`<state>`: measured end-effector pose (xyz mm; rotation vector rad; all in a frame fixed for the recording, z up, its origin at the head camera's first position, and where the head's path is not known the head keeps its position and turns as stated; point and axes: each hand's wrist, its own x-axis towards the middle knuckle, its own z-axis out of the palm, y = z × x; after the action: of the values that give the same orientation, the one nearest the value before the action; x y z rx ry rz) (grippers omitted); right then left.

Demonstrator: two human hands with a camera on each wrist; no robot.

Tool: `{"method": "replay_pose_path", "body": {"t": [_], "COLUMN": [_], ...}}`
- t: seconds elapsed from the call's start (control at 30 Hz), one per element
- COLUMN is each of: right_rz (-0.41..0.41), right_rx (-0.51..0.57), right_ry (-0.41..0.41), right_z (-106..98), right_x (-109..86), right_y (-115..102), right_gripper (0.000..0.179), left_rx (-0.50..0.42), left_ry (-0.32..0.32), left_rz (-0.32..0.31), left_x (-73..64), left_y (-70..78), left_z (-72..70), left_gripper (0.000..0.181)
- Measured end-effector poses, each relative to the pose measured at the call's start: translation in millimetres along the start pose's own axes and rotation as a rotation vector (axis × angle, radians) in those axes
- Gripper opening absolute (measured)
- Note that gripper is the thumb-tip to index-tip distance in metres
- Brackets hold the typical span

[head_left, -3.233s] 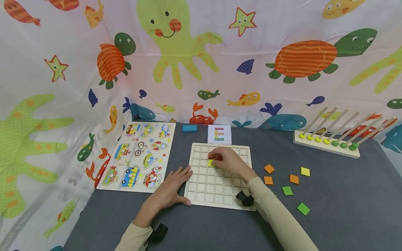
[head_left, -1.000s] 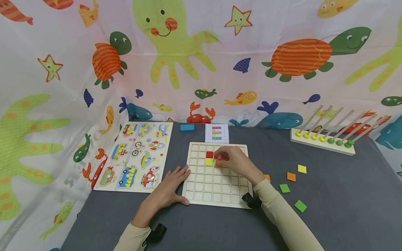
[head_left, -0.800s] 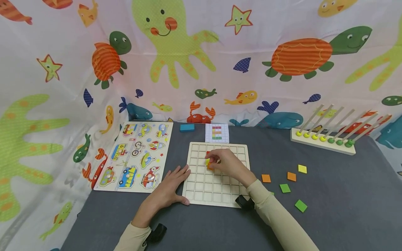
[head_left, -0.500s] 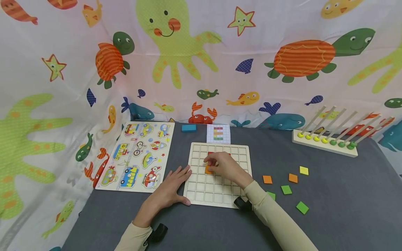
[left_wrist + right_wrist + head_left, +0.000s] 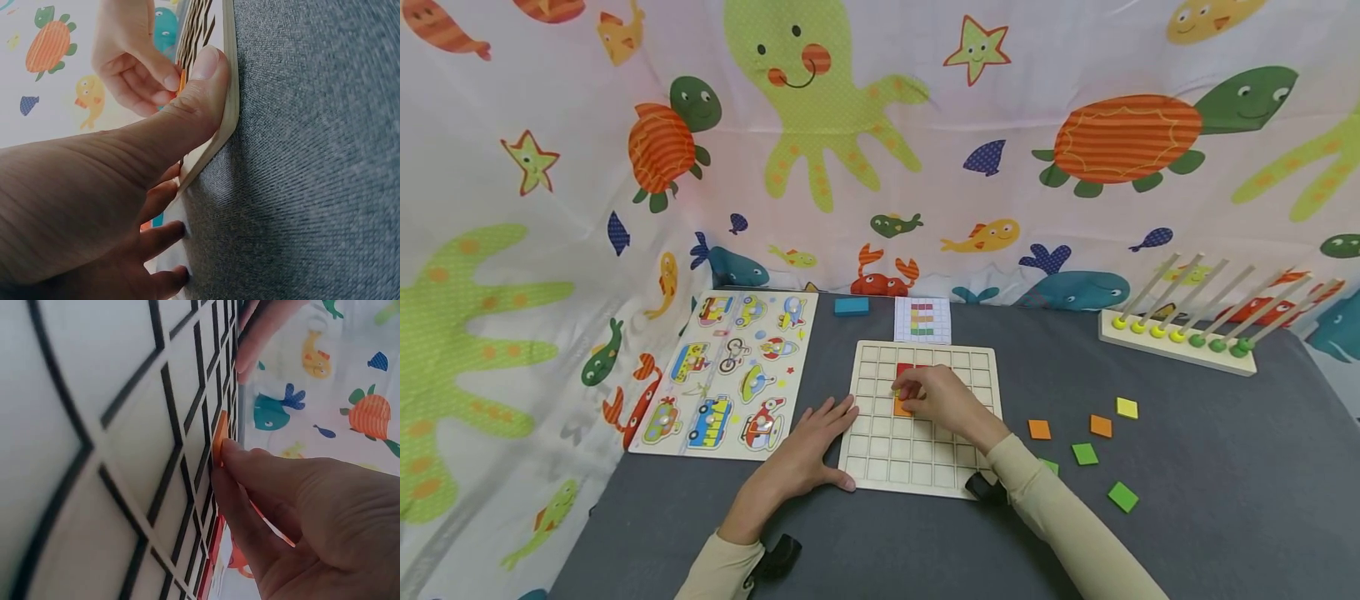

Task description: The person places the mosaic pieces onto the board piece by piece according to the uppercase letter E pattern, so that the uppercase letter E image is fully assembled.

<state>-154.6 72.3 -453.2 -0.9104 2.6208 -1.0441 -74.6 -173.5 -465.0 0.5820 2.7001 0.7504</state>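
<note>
My right hand (image 5: 945,402) pinches an orange square tile (image 5: 901,408) between thumb and fingers, low over a wooden grid board (image 5: 887,468). In the right wrist view this tile (image 5: 220,432) lies at a grid cell, with the thumb tip against it; whether it sits fully flat I cannot tell. Red tile (image 5: 903,367) shows just beyond the fingers, and more red peeks out to its right. The yellow tile between red and orange is mostly covered by the fingers. My left hand (image 5: 805,450), fingers spread, rests at the board's left edge, its thumb (image 5: 203,87) touching the near corner.
Loose orange (image 5: 1040,429), yellow (image 5: 1127,407) and green tiles (image 5: 1123,497) lie right of the board. A pattern card (image 5: 936,333) and a blue block (image 5: 852,307) are behind it. A vehicle puzzle (image 5: 730,383) lies left; a peg rack with beads (image 5: 1180,346) stands far right.
An orange tile has left the loose group. My right hand has carried it leftward over the board to the cell nearer me than the yellow tile. The left hand stays put.
</note>
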Motion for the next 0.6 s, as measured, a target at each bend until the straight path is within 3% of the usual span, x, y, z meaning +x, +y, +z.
{"method": "replay_pose_path", "body": {"t": [0.3,0.6], "right_rz": [0.001,0.052], "right_rx": [0.088,0.079], "right_ry": [0.004,0.044], "right_z": [-9.6,-50.7], "right_x": [-8.7,-33.7], "right_y": [1.9,12.5], "right_gripper": [0.022,0.022], "left_rx": [0.006,-0.001], "left_ry": [-0.008,0.005], "left_rz": [-0.003,-0.003], "left_x": [1.5,0.5], "left_y": [0.8,1.1], "left_z": [0.7,0.1], "left_gripper": [0.104,0.105]}}
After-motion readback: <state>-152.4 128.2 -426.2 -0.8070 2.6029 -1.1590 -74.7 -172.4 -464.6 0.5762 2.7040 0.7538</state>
